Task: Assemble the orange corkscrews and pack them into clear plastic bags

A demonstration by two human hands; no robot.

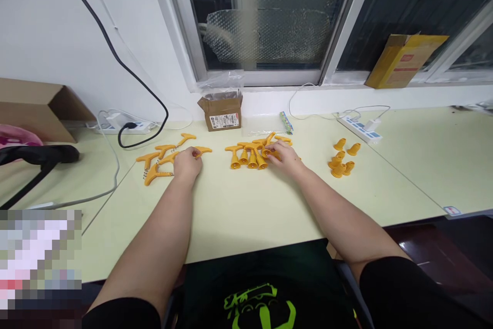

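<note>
My left hand (188, 162) has its fingers closed at the end of a yellow T-shaped corkscrew handle (204, 150). Left of it lie several more yellow T-handles (157, 174), some with metal spirals showing. My right hand (285, 157) pinches a yellow corkscrew (266, 153) at the right side of a group in mid-table. In that group, several T-handles are joined to bell-shaped yellow sleeves (252, 161), their wide ends toward me. The fingertips of my right hand partly cover the piece they touch. Farther right, loose yellow sleeves (339, 169) stand and lie in a cluster.
Against the wall sits an open cardboard box (223, 116) with plastic in it. A green-and-blue packet (286, 122) lies nearby. Power strips (360, 129) and cables run along the back. A black cable (127, 62) hangs at left, near a black stand (46, 157).
</note>
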